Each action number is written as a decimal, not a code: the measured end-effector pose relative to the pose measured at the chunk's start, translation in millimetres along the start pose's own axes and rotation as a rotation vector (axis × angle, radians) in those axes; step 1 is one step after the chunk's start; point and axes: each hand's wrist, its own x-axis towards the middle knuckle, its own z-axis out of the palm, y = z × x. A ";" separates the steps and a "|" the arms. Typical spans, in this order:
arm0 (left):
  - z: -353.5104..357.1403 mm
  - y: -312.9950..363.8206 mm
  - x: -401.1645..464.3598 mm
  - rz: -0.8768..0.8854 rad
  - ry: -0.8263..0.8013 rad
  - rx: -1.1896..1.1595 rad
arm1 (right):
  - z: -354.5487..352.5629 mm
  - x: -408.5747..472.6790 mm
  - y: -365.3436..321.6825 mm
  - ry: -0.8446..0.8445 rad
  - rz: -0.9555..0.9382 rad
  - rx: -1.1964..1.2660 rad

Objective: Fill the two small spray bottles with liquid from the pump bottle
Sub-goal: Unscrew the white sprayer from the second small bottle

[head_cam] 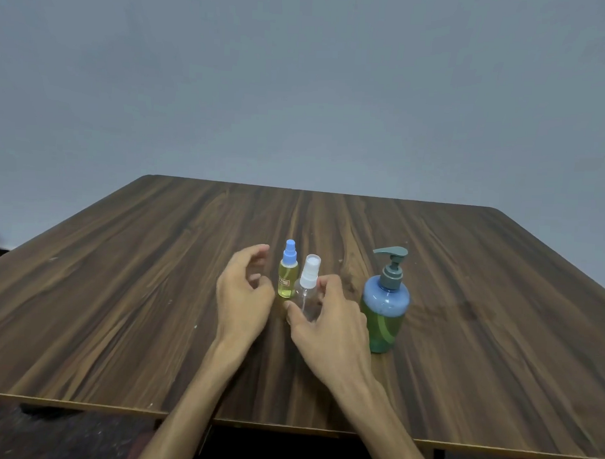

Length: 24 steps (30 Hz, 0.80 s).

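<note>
Opening step: our right hand (329,319) pinches the clear spray bottle (307,298); left hand (246,289) curled loosely, holding nothing (yellow bottle (287,278) just beside it). Next: unscrew its cap.

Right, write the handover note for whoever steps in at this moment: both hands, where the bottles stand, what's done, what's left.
Left hand: open, fingers loosely curved beside the blue-capped spray bottle, holding nothing.
Right hand: thumb and fingers curled round the clear spray bottle, which stands upright on the table.
Blue-capped bottle holds yellow liquid and stands just behind the clear one.
Pump bottle stands upright to the right, untouched.
Done: nothing visible; both spray caps are on.
Left: uncap both spray bottles, fill them from the pump, recap.
</note>
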 end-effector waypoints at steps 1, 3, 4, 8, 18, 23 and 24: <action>-4.0 9.2 -6.2 0.024 0.075 -0.065 | -1.6 -3.6 1.5 0.019 -0.033 0.031; -10.6 25.6 -17.0 0.025 0.118 -0.229 | -5.4 -9.3 2.9 0.032 -0.098 0.129; -13.0 32.1 -21.4 0.011 0.074 -0.318 | -7.6 -11.2 2.8 0.027 -0.135 0.176; -17.5 46.2 -31.5 -0.077 -0.354 -0.478 | -15.4 -13.1 6.8 -0.001 -0.203 0.374; -4.3 57.6 -40.4 -0.092 -0.419 -0.514 | -17.4 -12.3 29.9 0.044 -0.265 0.387; 7.9 59.9 -49.6 -0.203 -0.200 -0.502 | -9.3 -20.5 33.4 0.136 -0.335 0.272; 8.6 61.7 -49.3 -0.222 -0.221 -0.485 | -8.0 -22.8 33.4 0.120 -0.368 0.252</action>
